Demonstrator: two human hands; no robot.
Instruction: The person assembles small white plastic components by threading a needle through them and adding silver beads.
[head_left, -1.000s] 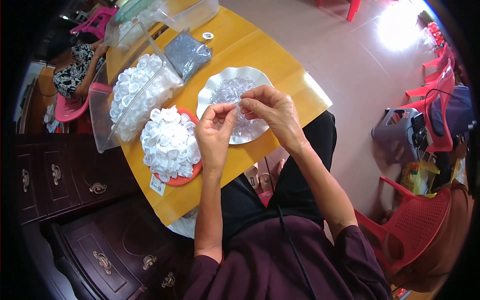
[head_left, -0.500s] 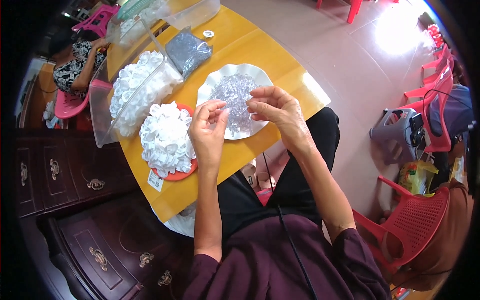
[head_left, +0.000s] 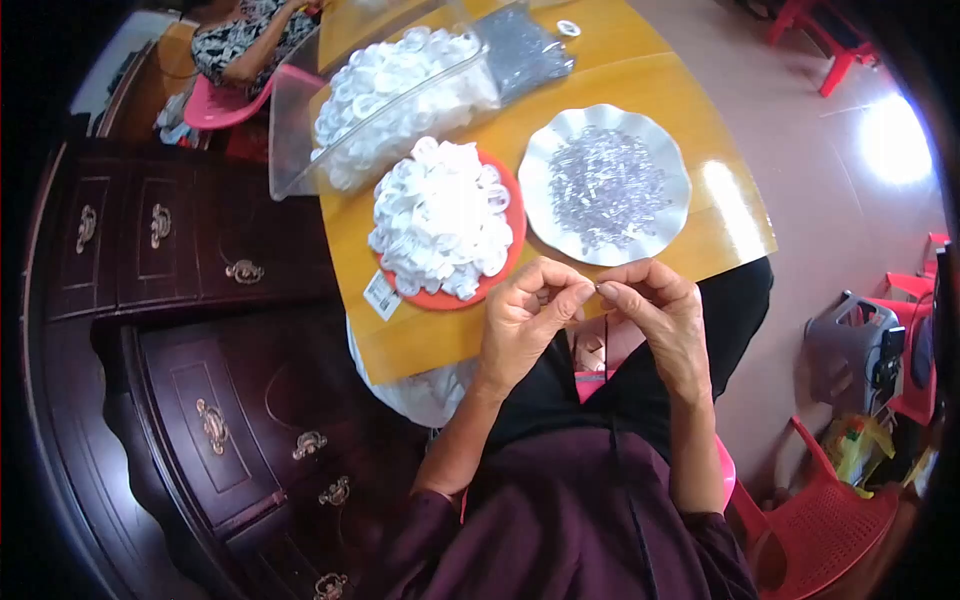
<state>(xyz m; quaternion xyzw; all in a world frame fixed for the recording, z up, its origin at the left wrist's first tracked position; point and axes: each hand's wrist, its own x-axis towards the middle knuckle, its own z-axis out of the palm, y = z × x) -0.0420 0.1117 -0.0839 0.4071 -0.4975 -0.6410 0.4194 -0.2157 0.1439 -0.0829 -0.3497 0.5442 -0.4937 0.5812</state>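
My left hand point(head_left: 533, 318) and my right hand point(head_left: 658, 318) meet fingertip to fingertip just off the table's near edge, above my lap. Both are closed in a pinch; whatever lies between the fingertips is too small to name. Beyond them stands a white plate with a wavy rim point(head_left: 538, 190), holding a heap of small clear plastic pieces point(head_left: 610, 185). Left of it, a red-orange plate point(head_left: 516, 215) bears a pile of white ring-like plastic parts point(head_left: 440, 215).
Behind the piles are a clear bin point(head_left: 290, 165) of more white parts and a bag of grey pieces point(head_left: 520, 55). Dark drawers point(head_left: 210, 400) flank the yellow table point(head_left: 690, 120) on the left. A red chair point(head_left: 830, 520) stands at right. Another person point(head_left: 255, 45) sits at far left.
My hands have drawn back from over the wavy plate toward my lap and come together, their fingertips now touching. The view has turned, so the table sits farther right.
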